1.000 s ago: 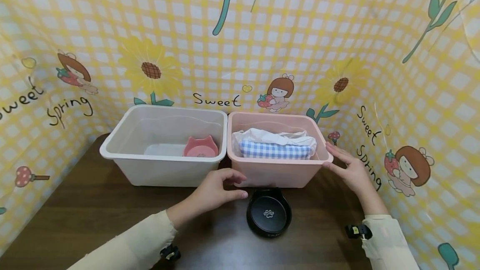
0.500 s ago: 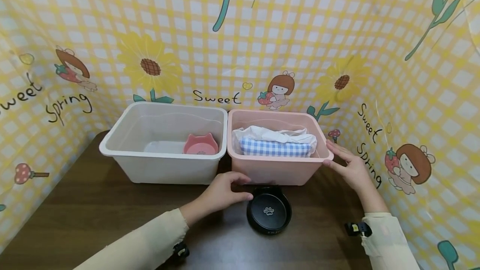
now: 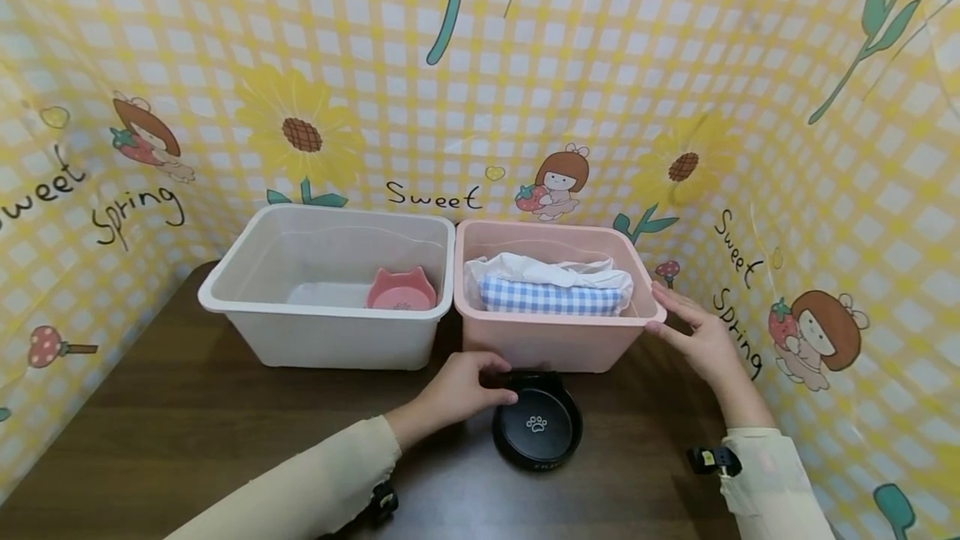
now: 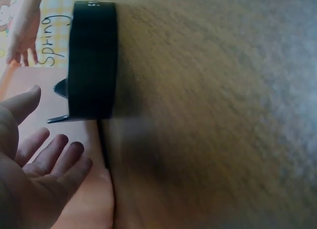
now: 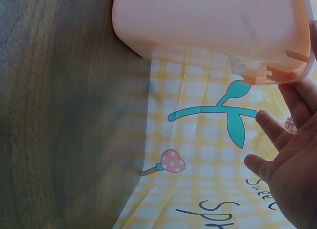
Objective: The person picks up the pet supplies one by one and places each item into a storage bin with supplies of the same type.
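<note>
left hand (image 3: 457, 390) at black bowl's (image 3: 537, 432) 9 o'clock rim, fingers apart, holding nothing. bowl on surface (image 3: 187, 432), 6 o'clock of pink bin (image 3: 555, 344). right hand (image 3: 693, 340) flat on bin's 3 o'clock corner, likely steadying it.

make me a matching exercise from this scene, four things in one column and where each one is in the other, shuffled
Things:
1. round black pet bowl with a white paw print
2. small pink cat-eared bowl
3. folded blue-and-white checked cloth
4. right hand

Places:
A. inside the white plastic bin
B. at the right rim of the pink plastic bin
C. on the dark wooden table, in front of the pink bin, by the left hand
D. inside the pink bin, under a white cloth

Pairs: 1-C, 2-A, 3-D, 4-B
</note>
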Demonstrator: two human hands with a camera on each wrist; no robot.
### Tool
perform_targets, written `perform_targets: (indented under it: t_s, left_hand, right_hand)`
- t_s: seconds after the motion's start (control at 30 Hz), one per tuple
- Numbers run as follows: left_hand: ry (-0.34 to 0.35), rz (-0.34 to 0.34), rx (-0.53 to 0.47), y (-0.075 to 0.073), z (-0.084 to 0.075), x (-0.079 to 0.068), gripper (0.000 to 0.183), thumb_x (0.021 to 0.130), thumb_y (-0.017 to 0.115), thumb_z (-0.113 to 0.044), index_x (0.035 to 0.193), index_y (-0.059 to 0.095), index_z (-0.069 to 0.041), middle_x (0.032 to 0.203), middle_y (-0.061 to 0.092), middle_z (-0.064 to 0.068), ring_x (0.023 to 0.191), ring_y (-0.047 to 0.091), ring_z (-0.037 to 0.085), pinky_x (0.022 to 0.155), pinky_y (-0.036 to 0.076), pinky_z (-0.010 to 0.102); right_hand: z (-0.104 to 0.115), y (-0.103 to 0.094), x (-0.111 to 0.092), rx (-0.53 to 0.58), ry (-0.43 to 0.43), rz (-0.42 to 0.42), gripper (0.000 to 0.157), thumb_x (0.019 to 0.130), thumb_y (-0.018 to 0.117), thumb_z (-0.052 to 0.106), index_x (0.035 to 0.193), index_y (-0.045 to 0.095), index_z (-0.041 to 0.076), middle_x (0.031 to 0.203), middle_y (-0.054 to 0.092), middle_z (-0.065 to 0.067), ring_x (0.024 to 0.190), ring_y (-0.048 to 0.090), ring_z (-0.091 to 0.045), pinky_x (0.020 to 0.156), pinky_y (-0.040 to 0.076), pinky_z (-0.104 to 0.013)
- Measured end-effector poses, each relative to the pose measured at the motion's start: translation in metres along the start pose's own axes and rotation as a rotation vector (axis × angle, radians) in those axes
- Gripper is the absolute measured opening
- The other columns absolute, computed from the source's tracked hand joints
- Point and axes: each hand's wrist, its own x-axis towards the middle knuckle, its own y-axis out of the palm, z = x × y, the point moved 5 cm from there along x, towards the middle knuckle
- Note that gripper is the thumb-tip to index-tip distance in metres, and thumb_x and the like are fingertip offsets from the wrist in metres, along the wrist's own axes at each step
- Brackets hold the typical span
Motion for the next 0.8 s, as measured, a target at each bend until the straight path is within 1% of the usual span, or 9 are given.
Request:
perform_targets:
  t_s: [0.13, 0.23, 0.37, 0.53, 0.7, 0.8]
  left_hand:
    - [-0.009, 0.022, -0.006, 0.006, 0.004, 0.002, 0.038, 0.084, 0.086, -0.029, 0.116, 0.074, -0.011, 0.112, 0.074, 0.000, 0.111, 0.068, 0.018, 0.098, 0.055, 0.042]
    - [-0.012, 0.029, -0.001, 0.009, 0.006, 0.005, 0.038, 0.085, 0.086, -0.026, 0.116, 0.073, -0.009, 0.113, 0.074, 0.001, 0.112, 0.068, 0.019, 0.099, 0.054, 0.042]
    - [-0.024, 0.028, 0.034, 0.013, 0.007, 0.009, 0.036, 0.085, 0.086, -0.026, 0.114, 0.074, -0.008, 0.111, 0.075, 0.002, 0.108, 0.069, 0.017, 0.096, 0.056, 0.039]
    - [-0.041, 0.010, 0.077, 0.015, 0.010, 0.012, 0.028, 0.084, 0.086, -0.025, 0.105, 0.077, -0.009, 0.100, 0.077, -0.001, 0.094, 0.069, 0.011, 0.086, 0.058, 0.034]
    - [-0.070, -0.025, 0.072, 0.015, 0.012, 0.014, 0.021, 0.082, 0.087, -0.024, 0.096, 0.078, -0.011, 0.091, 0.076, -0.003, 0.082, 0.066, 0.008, 0.073, 0.056, 0.027]
    - [-0.073, -0.031, 0.070, 0.015, 0.012, 0.014, 0.022, 0.081, 0.088, -0.024, 0.094, 0.078, -0.009, 0.090, 0.076, -0.002, 0.079, 0.065, 0.007, 0.069, 0.055, 0.026]
  right_hand:
    - [-0.001, 0.001, 0.000, 0.001, 0.002, 0.001, 0.060, 0.092, 0.079, 0.032, 0.147, 0.056, 0.025, 0.155, 0.050, -0.003, 0.148, 0.039, -0.030, 0.117, 0.031, -0.061]
    - [0.000, 0.001, 0.000, -0.003, 0.001, -0.002, 0.060, 0.092, 0.079, 0.032, 0.147, 0.056, 0.025, 0.155, 0.050, -0.003, 0.148, 0.039, -0.030, 0.117, 0.031, -0.061]
    - [0.001, 0.000, 0.000, -0.006, -0.002, -0.004, 0.060, 0.091, 0.079, 0.032, 0.147, 0.057, 0.026, 0.155, 0.050, -0.003, 0.148, 0.039, -0.031, 0.116, 0.031, -0.060]
    - [0.003, 0.001, 0.000, 0.002, 0.003, 0.002, 0.061, 0.090, 0.080, 0.033, 0.146, 0.057, 0.026, 0.154, 0.050, -0.002, 0.148, 0.038, -0.033, 0.116, 0.031, -0.061]
    - [0.003, 0.000, 0.001, 0.007, 0.007, 0.006, 0.062, 0.091, 0.080, 0.031, 0.147, 0.056, 0.027, 0.155, 0.049, -0.001, 0.148, 0.038, -0.032, 0.116, 0.031, -0.061]
    - [0.002, -0.001, 0.001, 0.011, 0.004, 0.006, 0.062, 0.091, 0.080, 0.028, 0.148, 0.055, 0.025, 0.156, 0.048, -0.002, 0.148, 0.038, -0.033, 0.116, 0.031, -0.061]
